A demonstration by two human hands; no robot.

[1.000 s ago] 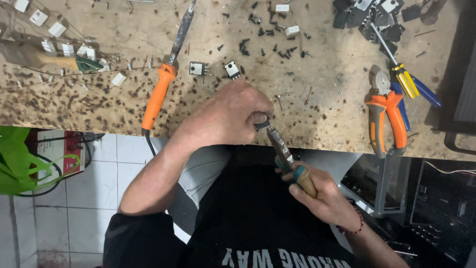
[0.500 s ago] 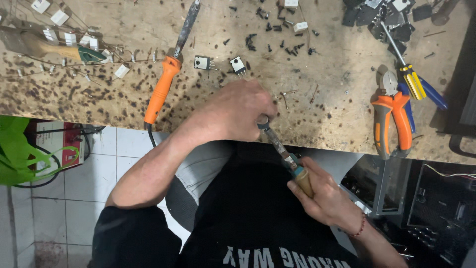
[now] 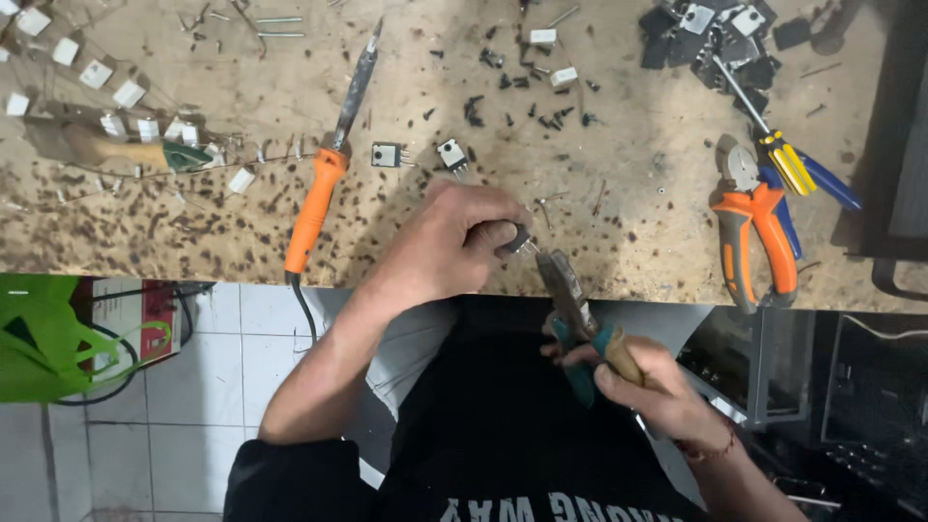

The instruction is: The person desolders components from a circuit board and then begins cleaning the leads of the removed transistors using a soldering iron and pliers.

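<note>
My left hand [image 3: 454, 242] rests at the near edge of the scarred workbench [image 3: 599, 251], its fingers closed around a small dark component [image 3: 517, 237]. My right hand [image 3: 648, 391] is below the bench edge and grips teal-handled pliers [image 3: 570, 300]. The pliers' jaws point up toward the component and meet the thin leads sticking out of it. Two black-and-silver transistors [image 3: 387, 155] lie on the bench just beyond my left hand.
An orange-handled soldering iron [image 3: 324, 193] lies left of my hand, its cord hanging off the edge. Orange cutters [image 3: 749, 222] and a yellow-blue screwdriver [image 3: 783, 159] lie at the right. Small white parts [image 3: 126, 94], black parts [image 3: 715, 43] and dark scraps are scattered about. A green bag [image 3: 39, 338] sits on the tiled floor.
The view has shifted slightly. Both hands stay where they were, with the pliers still at the component in my left hand.
</note>
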